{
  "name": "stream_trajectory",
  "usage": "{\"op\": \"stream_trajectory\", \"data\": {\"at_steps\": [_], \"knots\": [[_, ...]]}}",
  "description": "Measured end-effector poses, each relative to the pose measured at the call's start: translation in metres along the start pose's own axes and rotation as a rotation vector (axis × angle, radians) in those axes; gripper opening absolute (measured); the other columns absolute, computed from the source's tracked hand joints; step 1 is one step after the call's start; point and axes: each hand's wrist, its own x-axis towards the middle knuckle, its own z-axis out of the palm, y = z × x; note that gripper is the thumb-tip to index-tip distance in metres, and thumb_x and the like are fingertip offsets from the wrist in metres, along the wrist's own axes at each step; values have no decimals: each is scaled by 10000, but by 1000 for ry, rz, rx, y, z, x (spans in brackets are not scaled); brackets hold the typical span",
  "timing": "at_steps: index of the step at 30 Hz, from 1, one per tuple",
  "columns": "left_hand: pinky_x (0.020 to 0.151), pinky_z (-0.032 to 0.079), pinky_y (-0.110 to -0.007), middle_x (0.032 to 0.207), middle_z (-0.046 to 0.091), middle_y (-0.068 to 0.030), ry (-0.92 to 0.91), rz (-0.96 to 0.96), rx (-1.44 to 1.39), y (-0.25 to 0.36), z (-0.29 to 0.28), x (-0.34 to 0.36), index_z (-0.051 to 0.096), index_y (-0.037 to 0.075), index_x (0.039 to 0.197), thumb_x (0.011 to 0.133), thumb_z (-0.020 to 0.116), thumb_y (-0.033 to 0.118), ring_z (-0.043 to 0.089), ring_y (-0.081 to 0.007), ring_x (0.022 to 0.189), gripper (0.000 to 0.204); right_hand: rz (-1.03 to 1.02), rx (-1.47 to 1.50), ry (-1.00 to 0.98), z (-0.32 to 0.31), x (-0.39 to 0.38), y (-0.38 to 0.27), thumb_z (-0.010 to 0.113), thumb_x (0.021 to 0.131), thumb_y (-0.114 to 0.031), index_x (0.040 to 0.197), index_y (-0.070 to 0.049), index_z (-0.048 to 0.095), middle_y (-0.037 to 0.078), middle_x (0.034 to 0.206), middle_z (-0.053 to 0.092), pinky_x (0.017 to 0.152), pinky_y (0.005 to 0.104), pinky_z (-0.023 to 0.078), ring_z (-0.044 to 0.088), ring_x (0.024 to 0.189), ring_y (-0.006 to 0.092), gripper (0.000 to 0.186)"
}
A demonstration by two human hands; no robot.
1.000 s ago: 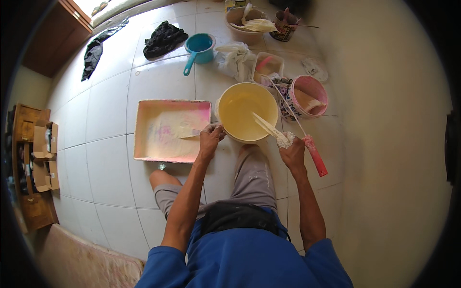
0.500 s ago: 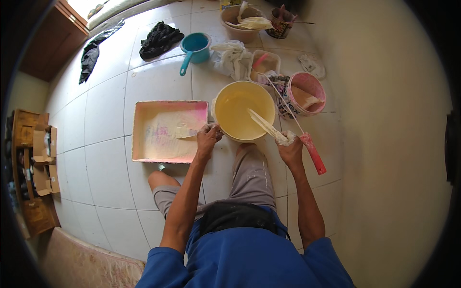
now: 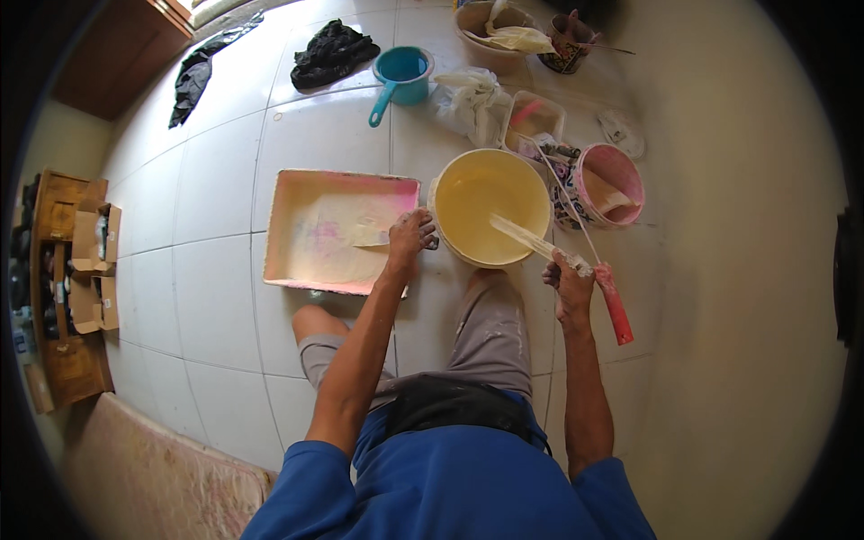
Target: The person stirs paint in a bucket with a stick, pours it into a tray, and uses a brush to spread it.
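My left hand [image 3: 411, 236] is closed on a scraper, its pale blade [image 3: 371, 245] low over the right part of a paint tray [image 3: 270, 229]. The tray is coated with cream paint and pink stains. Directly right of it stands a round bucket [image 3: 436, 229] of pale yellow paint. A flat stick [image 3: 522, 236], smeared with paint, leans over the bucket's near right rim with its far end in the bucket. My right hand [image 3: 571, 286] grips the stick's near end. Paint smears both hands. Whether the scraper blade touches the tray, I cannot tell.
Beside my right hand lies a red-handled paint roller [image 3: 615, 306], its rod reaching toward a pink-stained bucket [image 3: 612, 184]. Farther back are a plastic tub [image 3: 549, 112], a white plastic bag [image 3: 470, 103], a teal dipper [image 3: 404, 76] and a black bag [image 3: 333, 54]. A wall [image 3: 738, 270] rises at right.
The whole view has shifted, so the tray and buckets appear farther right. The scraper blade looks narrower, turned more edge-on. My right hand has changed its hold on the stick, fingers now more spread.
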Motion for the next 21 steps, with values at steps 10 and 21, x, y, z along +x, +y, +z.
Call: {"op": "stream_trajectory", "data": {"at_steps": [10, 21], "knots": [[719, 466, -280, 821, 577, -4, 27, -63, -213, -6, -15, 13, 549, 87, 947, 883, 517, 264, 554, -136, 736, 191, -169, -79, 134, 46, 56, 8, 623, 855, -192, 781, -22, 581, 35, 645, 569, 452, 235, 430, 524, 503, 99, 190], [832, 439, -348, 917, 570, -34, -54, -139, -268, -14, -39, -12, 534, 93, 997, 895, 484, 324, 554, -173, 864, 257, -245, -83, 191, 84, 50, 32, 571, 886, -210, 988, 41, 599, 107, 944, 640, 704, 305, 495, 619, 807, 188, 272]]}}
